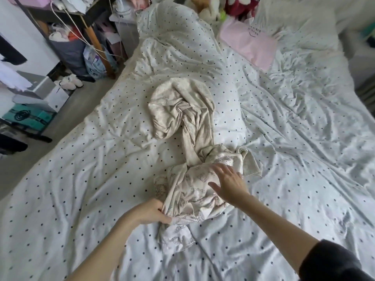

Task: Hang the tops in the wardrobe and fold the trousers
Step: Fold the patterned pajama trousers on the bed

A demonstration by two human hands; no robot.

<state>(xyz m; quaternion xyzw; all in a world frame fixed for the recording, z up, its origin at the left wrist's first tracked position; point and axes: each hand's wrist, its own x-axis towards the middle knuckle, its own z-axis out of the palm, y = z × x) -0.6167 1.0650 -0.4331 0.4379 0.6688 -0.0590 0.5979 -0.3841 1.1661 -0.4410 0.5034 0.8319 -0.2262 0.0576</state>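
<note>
We note the printed garment [190, 191] crumpled on the bed [81, 179], tangled with a plain beige one [182, 110]. Left hand [151, 211] pinches its near edge; right hand [228, 182] hovers spread, fingers apart. Fabric looks light, limp, non-slippery; we judge a hem or waistband the best hold.

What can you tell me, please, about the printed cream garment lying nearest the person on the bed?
The printed cream garment is soft, thin-looking fabric with faint outline drawings, crumpled in a heap on the polka-dot bedding. Its far end runs into a plainer beige, twisted bundle farther up the bed. The left hand pinches its near-left edge; the right hand lies over its top with fingers spread. Whether it is a top or trousers cannot be told.
</note>
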